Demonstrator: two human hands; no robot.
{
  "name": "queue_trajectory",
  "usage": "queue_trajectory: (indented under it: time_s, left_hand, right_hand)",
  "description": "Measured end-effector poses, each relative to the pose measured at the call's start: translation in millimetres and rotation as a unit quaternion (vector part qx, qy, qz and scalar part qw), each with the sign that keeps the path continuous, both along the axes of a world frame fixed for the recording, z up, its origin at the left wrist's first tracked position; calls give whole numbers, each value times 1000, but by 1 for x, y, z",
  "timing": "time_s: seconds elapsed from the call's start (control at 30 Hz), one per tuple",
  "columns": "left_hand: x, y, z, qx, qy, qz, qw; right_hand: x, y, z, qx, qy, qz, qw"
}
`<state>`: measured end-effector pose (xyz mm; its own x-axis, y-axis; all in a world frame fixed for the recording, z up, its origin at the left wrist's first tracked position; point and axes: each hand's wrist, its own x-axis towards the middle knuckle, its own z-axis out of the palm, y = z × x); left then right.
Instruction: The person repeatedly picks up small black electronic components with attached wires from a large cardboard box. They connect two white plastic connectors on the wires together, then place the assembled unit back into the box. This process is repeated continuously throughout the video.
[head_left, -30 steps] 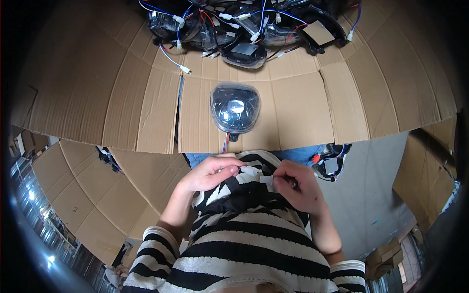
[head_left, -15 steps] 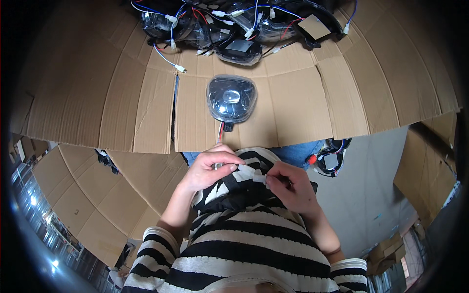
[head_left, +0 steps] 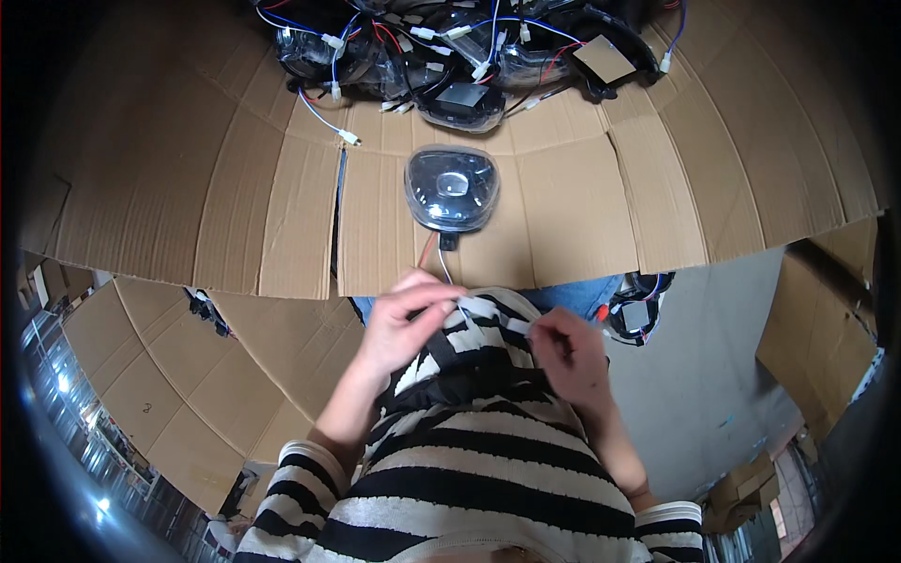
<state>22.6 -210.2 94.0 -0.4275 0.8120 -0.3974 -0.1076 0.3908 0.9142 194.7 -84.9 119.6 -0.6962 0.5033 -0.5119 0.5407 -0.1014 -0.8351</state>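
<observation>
A lamp unit [head_left: 452, 188] with a clear lens and dark housing lies on the cardboard right in front of me. Red and white wires [head_left: 443, 265] run from its black tail over the cardboard's near edge toward my lap. My left hand [head_left: 404, 319] is closed in a pinch on a white wire connector [head_left: 481, 307], with a thin wire by its fingertips. Just to the right, my right hand [head_left: 574, 352] pinches a small white piece [head_left: 517, 326], possibly another connector. A narrow gap seems to part the two white pieces; blur hides the detail.
Several more lamp units [head_left: 460, 98] with tangled wires and white connectors are heaped at the far side of the cardboard surface [head_left: 572, 202]. Another lamp unit [head_left: 636, 315] sits below the cardboard edge at right. Large cardboard sheets [head_left: 202, 394] stand at the left.
The right hand has moved a little to the right, and the white pieces between the hands look farther apart. The lamp unit has shifted slightly right, and its wires are spread differently.
</observation>
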Motion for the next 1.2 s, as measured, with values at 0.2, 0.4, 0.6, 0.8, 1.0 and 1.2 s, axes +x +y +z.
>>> queue_trajectory:
  time_s: [0.2, 0.4, 0.6, 0.8, 1.0, 1.2]
  left_hand:
    - [-3, -1, -5, 10, 15, -83, 996]
    - [0, 3, -4, 35, 24, -95, 995]
    - [2, 6, -2, 50, 73, -137, 987]
    - [6, 5, -1, 49, 86, -115, 988]
    - [-37, -35, 67, 94, 53, 168, 980]
    - [-118, -151, 206, 339, 298, 370, 812]
  right_hand:
    - [-3, 8, 7, -91, 56, -11, 994]
    - [-8, 6, 8, -105, 24, -39, 993]
    - [-12, 2, 7, 82, 38, -21, 996]
    - [-4, 3, 0, -15, 20, 47, 999]
    - [8, 19, 5, -81, 20, 21, 996]
    - [-3, 22, 16, -25, -5, 126, 992]
